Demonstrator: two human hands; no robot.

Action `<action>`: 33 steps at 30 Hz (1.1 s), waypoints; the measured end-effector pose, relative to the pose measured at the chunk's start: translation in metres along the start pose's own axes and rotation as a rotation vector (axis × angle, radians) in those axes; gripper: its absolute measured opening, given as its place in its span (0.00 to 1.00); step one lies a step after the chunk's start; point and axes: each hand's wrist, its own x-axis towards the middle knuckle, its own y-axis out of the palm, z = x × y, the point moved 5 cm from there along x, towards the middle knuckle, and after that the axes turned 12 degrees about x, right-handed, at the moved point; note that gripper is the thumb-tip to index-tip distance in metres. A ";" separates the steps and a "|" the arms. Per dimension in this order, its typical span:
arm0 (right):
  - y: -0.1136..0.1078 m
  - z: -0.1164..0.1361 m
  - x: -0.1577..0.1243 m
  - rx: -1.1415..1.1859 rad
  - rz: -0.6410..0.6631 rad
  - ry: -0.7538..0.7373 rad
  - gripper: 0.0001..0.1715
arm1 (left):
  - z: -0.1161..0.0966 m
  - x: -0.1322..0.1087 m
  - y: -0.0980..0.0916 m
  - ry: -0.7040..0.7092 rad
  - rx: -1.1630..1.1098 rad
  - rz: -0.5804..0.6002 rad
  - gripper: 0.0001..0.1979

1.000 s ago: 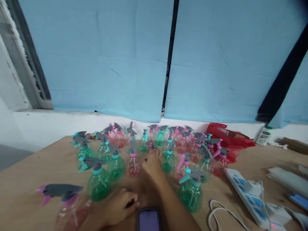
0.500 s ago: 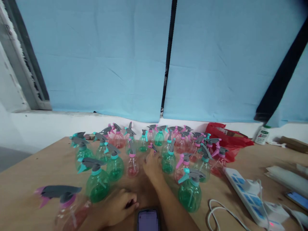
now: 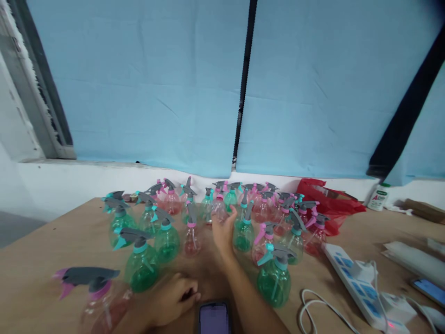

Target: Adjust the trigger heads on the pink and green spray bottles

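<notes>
Several green and pink spray bottles with grey triggers crowd the wooden table (image 3: 48, 250). My right hand (image 3: 224, 232) reaches into the middle of the cluster, its fingers wrapped round a small pink spray bottle (image 3: 219, 207) held slightly above the others. My left hand (image 3: 174, 300) rests curled on the table near the front edge, beside a dark phone (image 3: 214, 317) and to the right of a large pink spray bottle (image 3: 100, 297). A large green spray bottle (image 3: 274, 278) stands just right of my right forearm.
A white power strip (image 3: 351, 273) with a plug and white cable (image 3: 320, 311) lies at the right. A red plastic bag (image 3: 330, 199) and a white jar (image 3: 377, 197) sit at the back right. Another phone (image 3: 429, 287) lies far right. Blue sheets cover the wall behind.
My right hand has closed on a small pink bottle in the cluster and raised it a little. My left hand has stayed where it was.
</notes>
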 end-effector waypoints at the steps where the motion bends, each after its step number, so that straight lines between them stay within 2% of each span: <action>1: 0.002 -0.004 -0.001 0.017 0.024 -0.029 0.42 | 0.000 0.000 0.000 -0.005 0.001 -0.002 0.19; 4: 0.003 -0.019 -0.002 -0.007 0.058 -0.143 0.49 | 0.001 -0.001 0.001 -0.017 0.013 0.005 0.18; 6: 0.002 -0.031 -0.001 -0.098 0.059 -0.145 0.53 | 0.001 -0.001 0.001 -0.018 0.026 0.006 0.17; 12: -0.003 -0.048 -0.001 -0.325 0.124 -0.160 0.50 | 0.001 0.000 0.002 0.009 0.019 -0.009 0.18; 19: 0.002 -0.064 -0.008 -0.266 0.227 -0.193 0.51 | -0.003 -0.001 -0.003 -0.006 0.041 0.018 0.18; 23: 0.002 -0.066 -0.008 -0.287 0.207 -0.101 0.62 | -0.003 0.001 -0.004 -0.009 0.060 0.015 0.16; 26: 0.007 -0.043 -0.010 -0.284 0.239 -0.050 0.69 | -0.002 0.002 -0.002 -0.006 0.052 0.024 0.16; 28: 0.009 -0.011 -0.015 -0.252 0.253 -0.029 0.67 | -0.002 0.002 -0.002 -0.008 0.051 0.028 0.17; 30: 0.010 0.034 -0.020 -0.215 0.271 -0.055 0.61 | -0.002 0.002 -0.003 -0.008 0.049 0.022 0.17; 33: 0.000 0.120 -0.026 -0.190 0.341 -0.307 0.43 | -0.003 0.002 -0.006 -0.011 0.045 0.011 0.16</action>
